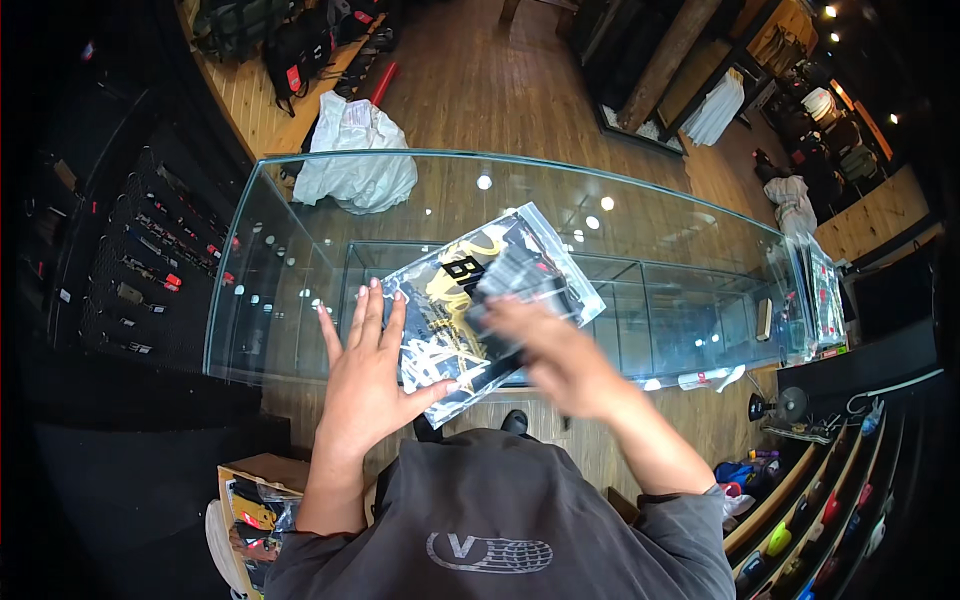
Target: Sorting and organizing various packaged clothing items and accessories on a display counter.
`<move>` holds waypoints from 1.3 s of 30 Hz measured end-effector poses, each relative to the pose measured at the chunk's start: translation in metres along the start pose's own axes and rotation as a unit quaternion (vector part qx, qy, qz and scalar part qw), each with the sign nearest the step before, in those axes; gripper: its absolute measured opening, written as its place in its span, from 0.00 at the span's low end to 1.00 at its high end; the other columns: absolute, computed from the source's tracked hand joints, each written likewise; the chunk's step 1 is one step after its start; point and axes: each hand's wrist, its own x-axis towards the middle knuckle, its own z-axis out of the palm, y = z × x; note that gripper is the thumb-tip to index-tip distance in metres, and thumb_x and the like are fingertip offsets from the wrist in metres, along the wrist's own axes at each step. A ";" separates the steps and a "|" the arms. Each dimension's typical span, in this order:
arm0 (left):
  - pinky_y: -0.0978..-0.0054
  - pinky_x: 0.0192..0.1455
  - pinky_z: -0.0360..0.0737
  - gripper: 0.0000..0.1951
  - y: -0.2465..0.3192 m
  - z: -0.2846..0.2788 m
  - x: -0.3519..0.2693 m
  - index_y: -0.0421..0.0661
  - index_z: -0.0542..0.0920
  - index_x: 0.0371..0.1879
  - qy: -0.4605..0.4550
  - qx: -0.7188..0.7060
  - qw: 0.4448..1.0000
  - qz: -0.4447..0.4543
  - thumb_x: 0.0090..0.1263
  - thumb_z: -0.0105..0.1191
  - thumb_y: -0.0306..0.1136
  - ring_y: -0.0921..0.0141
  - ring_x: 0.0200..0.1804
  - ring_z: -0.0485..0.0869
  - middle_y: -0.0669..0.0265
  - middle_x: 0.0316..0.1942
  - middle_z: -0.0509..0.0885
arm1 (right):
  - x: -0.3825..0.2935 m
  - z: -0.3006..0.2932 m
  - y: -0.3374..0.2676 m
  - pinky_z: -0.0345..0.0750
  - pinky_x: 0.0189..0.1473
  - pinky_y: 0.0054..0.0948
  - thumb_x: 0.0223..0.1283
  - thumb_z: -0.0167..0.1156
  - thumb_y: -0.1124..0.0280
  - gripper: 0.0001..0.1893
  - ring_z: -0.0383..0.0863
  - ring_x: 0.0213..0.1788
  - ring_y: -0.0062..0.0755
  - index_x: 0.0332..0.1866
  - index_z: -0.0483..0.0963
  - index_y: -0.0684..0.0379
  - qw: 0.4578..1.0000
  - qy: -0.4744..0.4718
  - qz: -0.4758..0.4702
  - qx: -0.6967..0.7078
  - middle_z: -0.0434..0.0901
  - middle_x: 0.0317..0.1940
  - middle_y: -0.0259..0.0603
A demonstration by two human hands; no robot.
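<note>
A clear zip-seal plastic bag point(442, 322) with a dark, yellow and white printed item inside lies slanted on the glass top of a display case point(300, 225). My left hand point(367, 367) rests spread over the bag's left edge, its fingertips reaching onto the glass and its thumb on the bag. Over the right part of the bag, my right hand point(547, 345) is blurred by motion. A blurred, grey and dark patterned piece point(517, 281) is at its fingertips; what it is, and how the fingers hold it, cannot be made out.
Beyond the case's far edge stands a white sack point(356, 154). Packaged goods point(821, 292) stand at the case's right end, near a small fan point(791, 405). An open cardboard box point(262, 480) is at lower left; slanted shelves with colourful items point(802, 517) are at lower right.
</note>
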 end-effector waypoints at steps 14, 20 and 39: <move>0.21 0.91 0.29 0.69 0.004 0.001 -0.001 0.27 0.68 0.86 0.023 0.035 0.999 -0.002 0.62 0.70 0.81 0.44 0.95 0.57 0.31 0.91 0.61 | 0.043 -0.021 0.068 0.42 0.96 0.65 0.93 0.45 0.44 0.33 0.49 0.98 0.54 0.95 0.63 0.39 0.912 0.095 0.243 -0.317 0.58 0.96 0.48; 0.23 0.93 0.35 0.60 0.004 -0.005 0.001 0.27 0.79 0.75 0.064 0.024 0.997 0.039 0.60 0.75 0.76 0.46 0.85 0.72 0.35 0.78 0.77 | -0.001 -0.055 0.090 0.50 0.93 0.67 0.86 0.59 0.51 0.31 0.61 0.93 0.53 0.87 0.73 0.46 0.831 0.205 0.296 -0.424 0.67 0.91 0.53; 0.57 0.51 0.84 0.22 0.001 0.008 0.036 0.38 0.90 0.66 0.076 -0.188 0.978 0.038 0.73 0.72 0.27 0.58 0.41 0.88 0.58 0.35 0.87 | -0.022 0.052 -0.019 0.80 0.48 0.22 0.83 0.70 0.76 0.10 0.85 0.47 0.16 0.57 0.76 0.61 0.881 0.355 0.247 0.191 0.86 0.46 0.36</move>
